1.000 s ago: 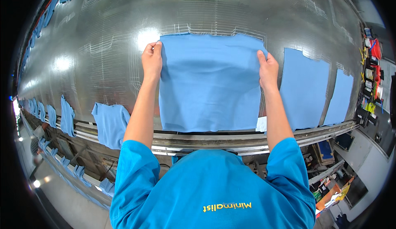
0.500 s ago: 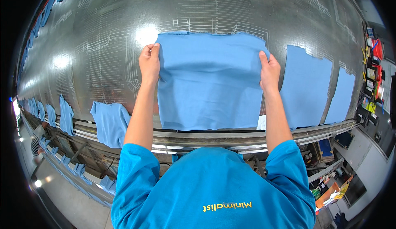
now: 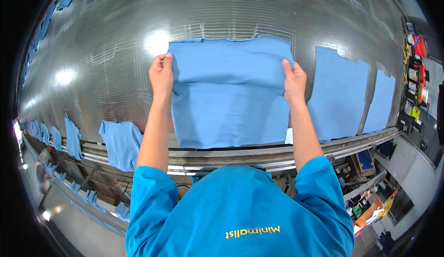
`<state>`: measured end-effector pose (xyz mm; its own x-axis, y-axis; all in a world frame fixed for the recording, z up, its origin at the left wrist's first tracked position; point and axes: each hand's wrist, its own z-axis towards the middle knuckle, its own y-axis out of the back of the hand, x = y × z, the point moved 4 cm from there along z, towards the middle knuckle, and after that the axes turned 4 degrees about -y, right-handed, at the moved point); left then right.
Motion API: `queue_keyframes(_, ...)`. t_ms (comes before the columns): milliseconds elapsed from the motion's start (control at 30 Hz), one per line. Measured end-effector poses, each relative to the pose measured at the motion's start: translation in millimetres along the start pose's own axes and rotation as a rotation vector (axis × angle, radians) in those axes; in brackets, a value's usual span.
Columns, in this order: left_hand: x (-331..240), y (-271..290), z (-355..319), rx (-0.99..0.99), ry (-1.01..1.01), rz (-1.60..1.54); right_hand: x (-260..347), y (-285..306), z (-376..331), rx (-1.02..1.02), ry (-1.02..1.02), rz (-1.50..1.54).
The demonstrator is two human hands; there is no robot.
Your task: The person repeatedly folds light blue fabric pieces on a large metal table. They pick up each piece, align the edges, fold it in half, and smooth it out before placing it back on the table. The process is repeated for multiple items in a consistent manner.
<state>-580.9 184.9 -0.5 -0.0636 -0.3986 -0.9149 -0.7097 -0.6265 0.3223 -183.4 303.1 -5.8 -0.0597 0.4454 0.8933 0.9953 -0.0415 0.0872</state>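
Note:
A light blue fabric panel (image 3: 231, 99) spreads in front of me over the dark, shiny table (image 3: 111, 86), a soft fold running across its middle. My left hand (image 3: 161, 75) pinches its left edge near the upper corner, thumb on top. On the opposite side, my right hand (image 3: 294, 81) grips the right edge, a little below the far corner; the fingers beneath the cloth are hidden. The panel's near edge lies by the table's metal rail (image 3: 231, 155). A small white piece (image 3: 289, 136) shows beside the panel's lower right corner.
Flat blue panels (image 3: 340, 95) lie to the right. At the left, a crumpled blue piece (image 3: 121, 141) hangs over the rail, with several more beyond. White outlines mark the tabletop. Tools and coloured items (image 3: 414, 81) crowd the far right side.
The panel's far part has come down closer to the table, and the fold across its middle is sharper. Both hands have moved slightly nearer, keeping their grip. The whole view has shifted a little.

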Motion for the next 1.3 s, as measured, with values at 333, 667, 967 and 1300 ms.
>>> queue_keyframes(333,3,-2,2,-0.004,-0.029,0.034,2,8,-2,-0.059,-0.039,-0.151)
queue_keyframes(667,3,1,5,-0.009,-0.051,0.127,17,17,5,-0.182,0.064,-0.368)
queue_keyframes(967,-4,3,1,0.023,-0.053,0.228,20,18,9,-0.169,-0.07,-0.358)
queue_keyframes(1300,3,10,-1,0.026,-0.041,0.21,31,15,1,-0.111,-0.196,-0.352)
